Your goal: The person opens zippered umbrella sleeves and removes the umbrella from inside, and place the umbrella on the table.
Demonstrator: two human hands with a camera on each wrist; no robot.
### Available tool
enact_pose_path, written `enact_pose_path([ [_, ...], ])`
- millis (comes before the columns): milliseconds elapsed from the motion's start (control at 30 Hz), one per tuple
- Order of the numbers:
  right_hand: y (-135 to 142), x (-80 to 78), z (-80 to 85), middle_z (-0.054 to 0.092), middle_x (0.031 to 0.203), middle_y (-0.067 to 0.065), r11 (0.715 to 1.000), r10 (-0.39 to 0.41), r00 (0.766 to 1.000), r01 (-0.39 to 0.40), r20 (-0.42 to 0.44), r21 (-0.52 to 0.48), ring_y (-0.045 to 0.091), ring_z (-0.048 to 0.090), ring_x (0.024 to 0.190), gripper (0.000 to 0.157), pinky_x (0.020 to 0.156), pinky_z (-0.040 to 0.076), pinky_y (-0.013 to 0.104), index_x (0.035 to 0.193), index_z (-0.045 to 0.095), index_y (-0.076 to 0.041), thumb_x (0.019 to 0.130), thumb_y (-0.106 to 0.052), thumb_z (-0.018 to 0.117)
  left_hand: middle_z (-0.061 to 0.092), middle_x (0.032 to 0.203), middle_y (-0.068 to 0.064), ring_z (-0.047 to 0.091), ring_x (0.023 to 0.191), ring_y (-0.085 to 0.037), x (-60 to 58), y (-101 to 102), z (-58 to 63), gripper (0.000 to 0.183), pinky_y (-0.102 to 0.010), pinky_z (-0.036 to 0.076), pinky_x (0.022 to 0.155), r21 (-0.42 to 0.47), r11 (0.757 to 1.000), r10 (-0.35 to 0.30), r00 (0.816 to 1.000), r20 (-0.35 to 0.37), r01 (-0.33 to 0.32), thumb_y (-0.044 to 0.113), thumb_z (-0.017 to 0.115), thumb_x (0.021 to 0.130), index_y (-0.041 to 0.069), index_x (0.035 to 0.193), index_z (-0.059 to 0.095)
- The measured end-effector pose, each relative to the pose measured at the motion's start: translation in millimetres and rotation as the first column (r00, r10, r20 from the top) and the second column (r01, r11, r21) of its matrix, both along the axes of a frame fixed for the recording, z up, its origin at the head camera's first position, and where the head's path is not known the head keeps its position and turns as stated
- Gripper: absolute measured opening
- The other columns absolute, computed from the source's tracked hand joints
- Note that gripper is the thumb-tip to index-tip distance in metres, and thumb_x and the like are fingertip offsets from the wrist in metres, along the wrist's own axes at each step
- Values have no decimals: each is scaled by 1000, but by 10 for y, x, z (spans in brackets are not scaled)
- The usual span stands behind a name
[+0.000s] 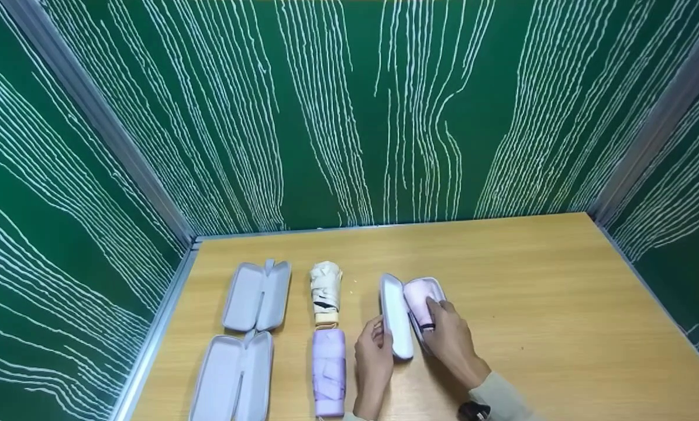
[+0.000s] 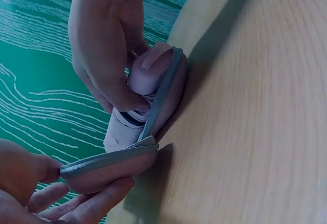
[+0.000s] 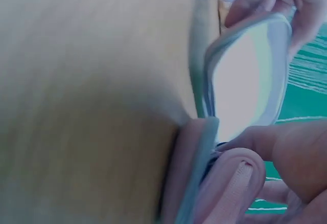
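A zip case lies spread apart on the table, its inside pale. In one half sits a folded pink umbrella; its handle end with a wrist strap shows in the left wrist view. My right hand grips this umbrella around its handle end, within the case half. My left hand holds the other half of the case by its outer edge, thumb on the rim and fingers beneath, as the left wrist view shows. That half stands tilted up.
Left of my hands lie a cream folded umbrella and a purple folded umbrella, end to end. Farther left are two more spread cases, one behind and one in front. Green patterned panels border the wooden table.
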State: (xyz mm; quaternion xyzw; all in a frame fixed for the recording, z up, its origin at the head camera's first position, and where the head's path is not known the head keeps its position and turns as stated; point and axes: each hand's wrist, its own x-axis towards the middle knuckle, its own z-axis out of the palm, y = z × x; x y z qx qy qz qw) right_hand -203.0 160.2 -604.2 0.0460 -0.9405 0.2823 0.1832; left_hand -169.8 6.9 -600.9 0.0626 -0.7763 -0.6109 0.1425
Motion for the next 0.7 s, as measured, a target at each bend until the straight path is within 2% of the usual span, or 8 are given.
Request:
enact_pose_path([
  [167, -24, 46, -32, 57, 104, 27, 997, 7, 998, -2, -60, 76, 44, 59, 76, 54, 58, 50, 54, 117, 62, 0, 63, 4, 65, 68, 95, -7, 64, 83, -13, -5, -10, -14, 29, -23, 52, 73, -3, 1000, 4, 999, 39, -4, -4, 58, 83, 4, 111, 62],
  [333, -47, 90, 7, 55, 109, 30, 994, 8, 998, -1, -62, 111, 46, 58, 82, 50, 62, 50, 56, 117, 61, 0, 67, 4, 66, 68, 94, -8, 64, 79, -11, -10, -6, -56, 29, -23, 52, 71, -3, 1000, 7, 999, 49, -7, -4, 59, 83, 4, 111, 62],
  [500, -59, 107, 6, 55, 112, 28, 992, 7, 996, 4, -88, 122, 45, 57, 82, 51, 60, 51, 55, 118, 61, -1, 68, 3, 68, 69, 92, -6, 63, 75, -10, 2, 0, -63, 30, -24, 52, 68, -15, 1000, 11, 997, 72, -10, -2, 60, 82, 7, 110, 63],
  [700, -56, 105, 35, 53, 117, 27, 995, 0, 989, 15, -151, 103, 45, 57, 85, 54, 59, 50, 55, 120, 60, -4, 68, -4, 73, 68, 92, -5, 63, 80, -11, -20, -6, -60, 29, -24, 52, 71, -19, 1000, 19, 997, 68, -18, -3, 60, 82, 6, 109, 63],
])
